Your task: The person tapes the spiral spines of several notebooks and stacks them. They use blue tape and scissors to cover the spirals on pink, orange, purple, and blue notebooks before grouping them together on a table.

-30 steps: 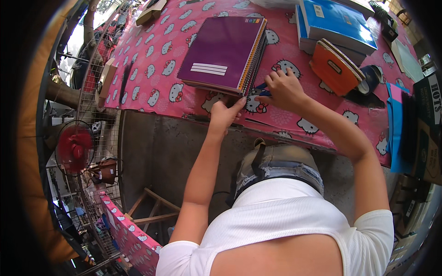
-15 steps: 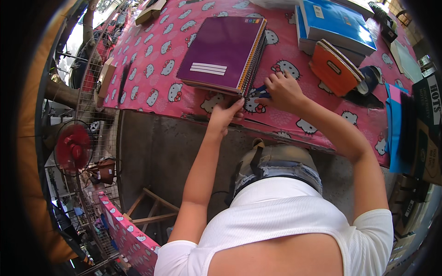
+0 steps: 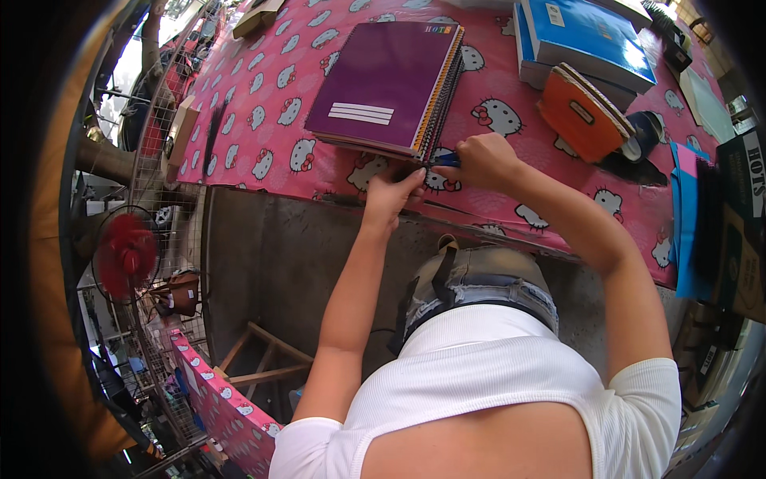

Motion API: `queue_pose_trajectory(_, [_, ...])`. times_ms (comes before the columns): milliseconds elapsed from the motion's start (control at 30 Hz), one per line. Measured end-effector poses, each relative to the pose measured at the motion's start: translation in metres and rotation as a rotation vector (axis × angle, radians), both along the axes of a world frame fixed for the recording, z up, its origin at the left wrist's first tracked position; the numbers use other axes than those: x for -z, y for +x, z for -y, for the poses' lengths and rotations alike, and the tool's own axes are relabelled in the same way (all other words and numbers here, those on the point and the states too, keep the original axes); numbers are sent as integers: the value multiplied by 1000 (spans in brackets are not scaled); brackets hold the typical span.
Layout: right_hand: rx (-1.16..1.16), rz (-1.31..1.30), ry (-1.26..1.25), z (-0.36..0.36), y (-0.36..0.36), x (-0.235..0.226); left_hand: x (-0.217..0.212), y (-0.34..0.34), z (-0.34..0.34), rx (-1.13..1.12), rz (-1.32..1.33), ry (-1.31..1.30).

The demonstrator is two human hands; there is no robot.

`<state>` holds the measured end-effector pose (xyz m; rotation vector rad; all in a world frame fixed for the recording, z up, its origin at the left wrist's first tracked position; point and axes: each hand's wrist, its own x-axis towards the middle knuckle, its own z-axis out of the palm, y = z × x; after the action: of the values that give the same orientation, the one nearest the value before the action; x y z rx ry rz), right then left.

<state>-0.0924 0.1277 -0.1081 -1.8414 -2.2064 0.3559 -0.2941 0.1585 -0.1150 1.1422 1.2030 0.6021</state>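
Note:
A stack of spiral-bound notebooks with a purple cover (image 3: pixel 375 84) on top lies on the pink patterned table, close to its near edge. Black and yellowish coils run down the stack's right side. My left hand (image 3: pixel 388 198) pinches the lower right corner, at the bottom end of the coil. From the right, my right hand (image 3: pixel 488 158) is closed around blue-handled pliers (image 3: pixel 447 160), whose tip meets that same coil end beside my left thumb. The exact bite of the jaws is too small to make out.
Thick blue books (image 3: pixel 586 44) are stacked at the back right, with an orange notebook (image 3: pixel 581 116) leaning beside them. A dark cup-like object (image 3: pixel 643 136) lies next to it. Cardboard boxes (image 3: pixel 742 231) stand at the far right. A red fan (image 3: pixel 128 255) is left of the table.
My right hand's fingers have closed, and the spread blue handles have come together. The pliers' tip stays at the coil end. My left hand keeps its pinch, nearly still.

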Motion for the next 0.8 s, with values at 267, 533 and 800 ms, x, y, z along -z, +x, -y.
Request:
queue_pose_trajectory(267, [-18,128,314,3,4,18,2,3,3,-16,-18,60])
queue_pose_trajectory(533, [29,63,-26,6,-3,-7,5,8,9,-57,15,147])
queue_pose_trajectory(800, [62,148,150,16,20,0,5,8,5,-3,-61,89])
